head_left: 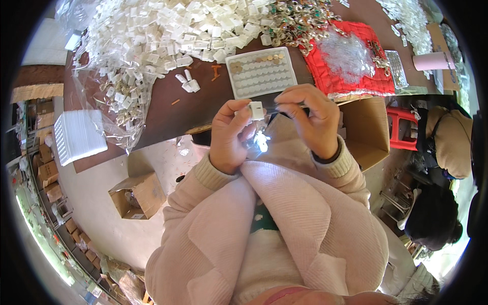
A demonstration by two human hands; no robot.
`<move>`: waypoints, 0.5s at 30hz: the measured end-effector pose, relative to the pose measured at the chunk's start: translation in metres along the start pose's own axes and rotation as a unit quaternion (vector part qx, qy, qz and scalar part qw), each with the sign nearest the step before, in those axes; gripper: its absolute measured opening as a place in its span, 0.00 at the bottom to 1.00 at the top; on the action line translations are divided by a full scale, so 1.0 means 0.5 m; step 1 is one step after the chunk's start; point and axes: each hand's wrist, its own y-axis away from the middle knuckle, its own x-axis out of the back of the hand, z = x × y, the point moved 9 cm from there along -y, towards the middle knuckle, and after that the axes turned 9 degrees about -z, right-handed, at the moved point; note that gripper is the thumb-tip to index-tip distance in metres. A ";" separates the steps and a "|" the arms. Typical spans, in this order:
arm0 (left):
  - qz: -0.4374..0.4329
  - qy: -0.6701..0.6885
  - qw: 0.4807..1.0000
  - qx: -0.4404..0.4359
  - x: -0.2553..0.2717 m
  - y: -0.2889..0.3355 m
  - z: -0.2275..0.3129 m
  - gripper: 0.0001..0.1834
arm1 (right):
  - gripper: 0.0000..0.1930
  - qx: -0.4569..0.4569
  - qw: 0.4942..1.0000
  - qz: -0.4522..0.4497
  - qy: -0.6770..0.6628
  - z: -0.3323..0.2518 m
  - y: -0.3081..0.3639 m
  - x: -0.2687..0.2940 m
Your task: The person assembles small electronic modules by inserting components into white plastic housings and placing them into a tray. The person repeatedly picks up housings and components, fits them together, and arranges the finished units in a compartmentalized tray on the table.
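My left hand pinches a small white plastic piece with a dark slot in it, between thumb and fingers. Just below hangs a bright, glinting cluster, too glaring to make out. To the right, my right hand has its thumb and fingertips pressed together close to the white piece. Whatever sits in that pinch is too small to name. Both hands are raised at the table's front edge, before a white tray of round pockets, some holding small gold-coloured discs.
A big heap of white plastic pieces covers the back of the brown table. Metal trinkets lie beside a red cloth with clear bags. White trays are stacked left. Cardboard boxes and a red stool stand below.
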 end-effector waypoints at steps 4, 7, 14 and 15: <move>-0.004 0.001 1.000 -0.017 -0.006 0.007 0.010 0.08 | 0.07 0.014 1.000 -0.015 -0.022 -0.036 -0.019 -0.037; -0.002 -0.016 0.999 -0.037 -0.008 0.010 0.021 0.09 | 0.08 0.034 0.999 -0.025 0.027 -0.051 -0.023 -0.042; -0.028 -0.019 0.999 -0.039 -0.011 0.010 0.031 0.09 | 0.08 0.049 0.996 -0.050 0.061 -0.055 -0.022 -0.047; -0.037 -0.019 0.998 -0.044 -0.012 0.010 0.035 0.09 | 0.09 0.050 0.996 -0.054 0.054 -0.055 -0.022 -0.048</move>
